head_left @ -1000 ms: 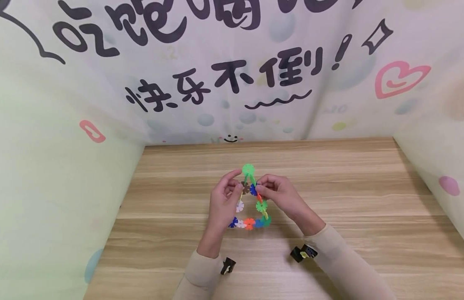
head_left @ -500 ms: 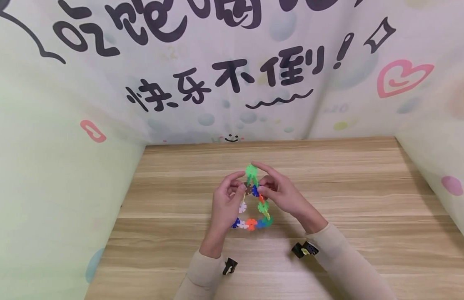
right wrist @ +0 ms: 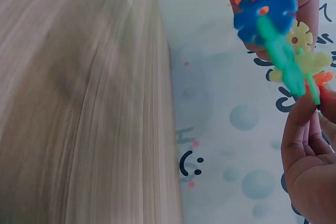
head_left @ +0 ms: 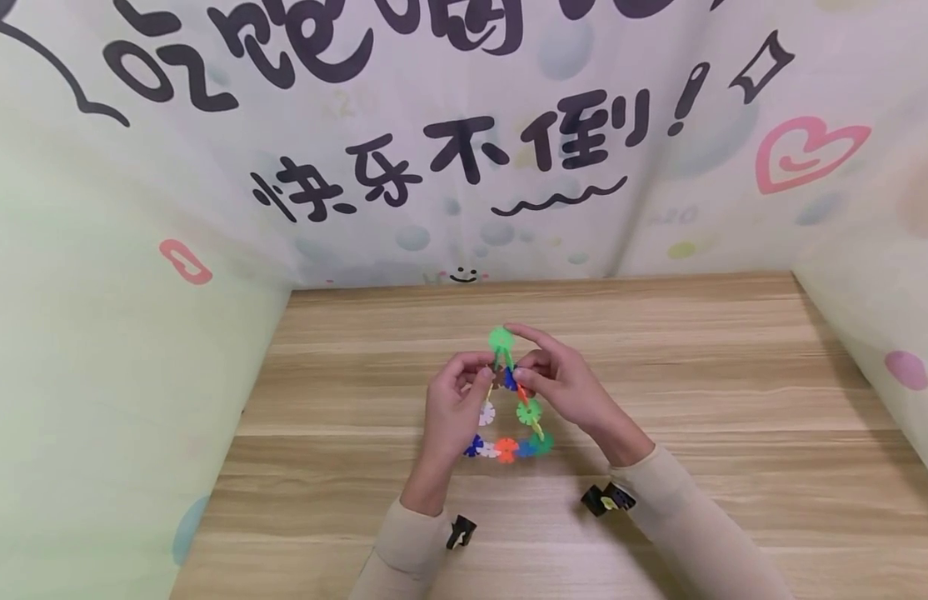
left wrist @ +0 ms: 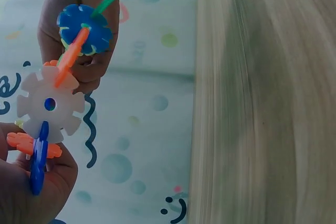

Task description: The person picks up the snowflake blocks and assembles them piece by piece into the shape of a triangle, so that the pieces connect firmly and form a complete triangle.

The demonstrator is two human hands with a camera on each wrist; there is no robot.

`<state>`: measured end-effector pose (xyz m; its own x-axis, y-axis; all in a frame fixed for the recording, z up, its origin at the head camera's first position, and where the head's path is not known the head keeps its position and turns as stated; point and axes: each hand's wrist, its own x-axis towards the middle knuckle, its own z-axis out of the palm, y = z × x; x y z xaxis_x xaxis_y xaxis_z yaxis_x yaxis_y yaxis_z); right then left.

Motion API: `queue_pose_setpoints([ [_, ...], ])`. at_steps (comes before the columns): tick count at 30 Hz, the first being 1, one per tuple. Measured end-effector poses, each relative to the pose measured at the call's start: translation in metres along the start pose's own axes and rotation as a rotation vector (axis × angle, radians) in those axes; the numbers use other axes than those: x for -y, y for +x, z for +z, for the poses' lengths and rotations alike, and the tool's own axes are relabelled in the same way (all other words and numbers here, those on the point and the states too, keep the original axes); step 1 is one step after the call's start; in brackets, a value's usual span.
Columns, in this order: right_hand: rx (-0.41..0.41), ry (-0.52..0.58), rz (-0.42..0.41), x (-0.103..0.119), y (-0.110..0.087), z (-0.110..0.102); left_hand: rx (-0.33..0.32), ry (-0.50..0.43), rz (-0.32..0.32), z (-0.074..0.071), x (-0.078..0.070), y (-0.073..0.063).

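Observation:
A linked chain of notched plastic discs (head_left: 506, 447), shaped like a triangle, is held up between both hands. At its top sits a bright green disc (head_left: 501, 339); a white disc (left wrist: 50, 103) and a blue disc (right wrist: 265, 13) show along its bottom row. My left hand (head_left: 455, 404) pinches the left side near a brown disc, which its fingers partly cover. On the opposite side, my right hand (head_left: 569, 387) pinches the chain by a dark blue disc (head_left: 511, 378), its index finger stretched up to the green top disc.
Beneath the hands lies a wood-grain table (head_left: 344, 358). Printed cloth walls (head_left: 464, 225) with lettering and bubbles enclose it at the back and both sides. Black camera mounts (head_left: 608, 498) sit at the wrists.
My right index finger has reached up to the green top disc. The left index finger has dropped from beside that disc. The chain has shifted slightly right.

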<state>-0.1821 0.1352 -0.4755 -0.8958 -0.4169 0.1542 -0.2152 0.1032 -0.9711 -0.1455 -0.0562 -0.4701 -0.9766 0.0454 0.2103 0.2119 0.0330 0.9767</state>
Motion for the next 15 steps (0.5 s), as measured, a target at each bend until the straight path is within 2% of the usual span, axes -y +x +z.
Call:
queue_pose_setpoints([
  [5,0.017,0.017,-0.018,0.0,-0.0002,-0.0007,-0.001,-0.026,0.036,0.0012,0.0108,0.0017],
  [10,0.026,0.025,-0.015,-0.0005,0.0003,-0.0012,-0.002,-0.024,0.068,0.0015,0.0124,0.0014],
  [15,0.018,0.048,-0.01,-0.0016,0.0007,-0.0013,-0.01,-0.022,0.062,0.0023,0.012,0.0011],
])
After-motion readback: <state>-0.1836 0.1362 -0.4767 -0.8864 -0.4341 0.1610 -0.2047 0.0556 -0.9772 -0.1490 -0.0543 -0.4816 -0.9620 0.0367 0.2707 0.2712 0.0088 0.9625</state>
